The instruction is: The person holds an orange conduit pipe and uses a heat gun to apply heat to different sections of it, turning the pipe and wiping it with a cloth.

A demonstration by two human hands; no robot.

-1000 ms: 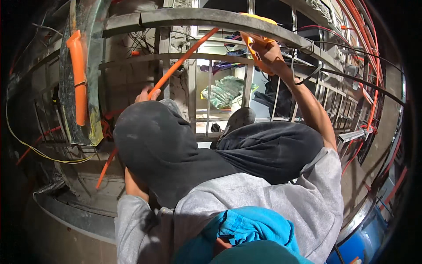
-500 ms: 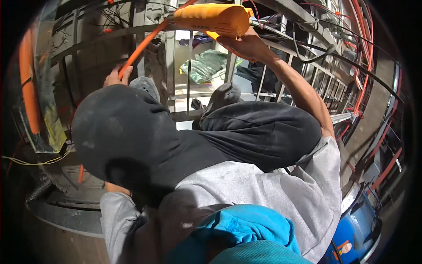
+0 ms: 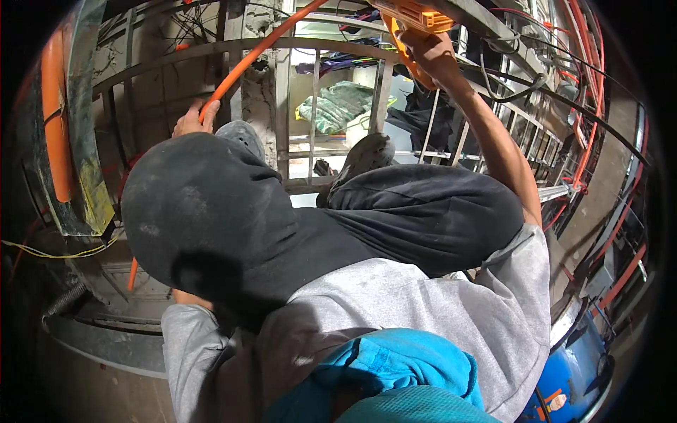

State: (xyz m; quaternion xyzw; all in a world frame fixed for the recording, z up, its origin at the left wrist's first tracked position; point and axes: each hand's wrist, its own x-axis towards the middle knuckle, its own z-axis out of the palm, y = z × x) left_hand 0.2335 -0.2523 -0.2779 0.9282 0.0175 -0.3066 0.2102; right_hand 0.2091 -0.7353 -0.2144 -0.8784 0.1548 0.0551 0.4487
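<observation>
My left hand point(image 3: 194, 120), beyond my left knee, is closed around an orange flexible pipe point(image 3: 248, 60). The pipe rises in a curve to the top edge of the view. At the upper right, my right hand point(image 3: 434, 59) grips the handle of a yellow-orange power tool point(image 3: 417, 14). Much of the tool's body is cut off by the upper edge, so its working end is hidden. Pipe and tool appear apart where both show. My dark-trousered knees point(image 3: 204, 211) are bent up, partly covering my left forearm.
A metal frame with upright bars point(image 3: 285, 113) stands beyond my feet, with a green patterned bundle point(image 3: 337, 107) behind it. A thicker orange pipe point(image 3: 56, 120) stands at the left. Black cable point(image 3: 599, 123) and red lines point(image 3: 592, 148) run at the right, above a blue drum point(image 3: 575, 366).
My right hand has carried the power tool up and to the right, away from above the orange pipe. More of the pipe now shows. My left hand keeps its hold.
</observation>
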